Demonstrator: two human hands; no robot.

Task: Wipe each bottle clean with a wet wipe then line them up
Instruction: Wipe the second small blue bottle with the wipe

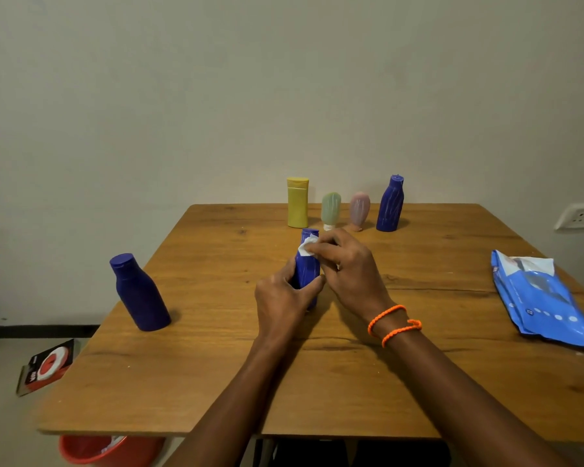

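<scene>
Blue bottle (307, 271), upright on counter (216, 365), gripped low by curled left hand (282, 299) fingers. White wet wipe (308, 246) pinched by right hand (346, 264) fingers against bottle neck. Four bottles (344, 207) rowed beyond fingers.

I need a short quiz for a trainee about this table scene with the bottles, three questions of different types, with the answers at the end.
1. True or false: the left hand grips the blue bottle being wiped.
2. How many bottles stand in the far row, from the yellow bottle to the dark blue bottle?
3. Which hand presses the wet wipe on the bottle: A) left, B) right?

Key: 1 true; 2 four; 3 B.
</scene>
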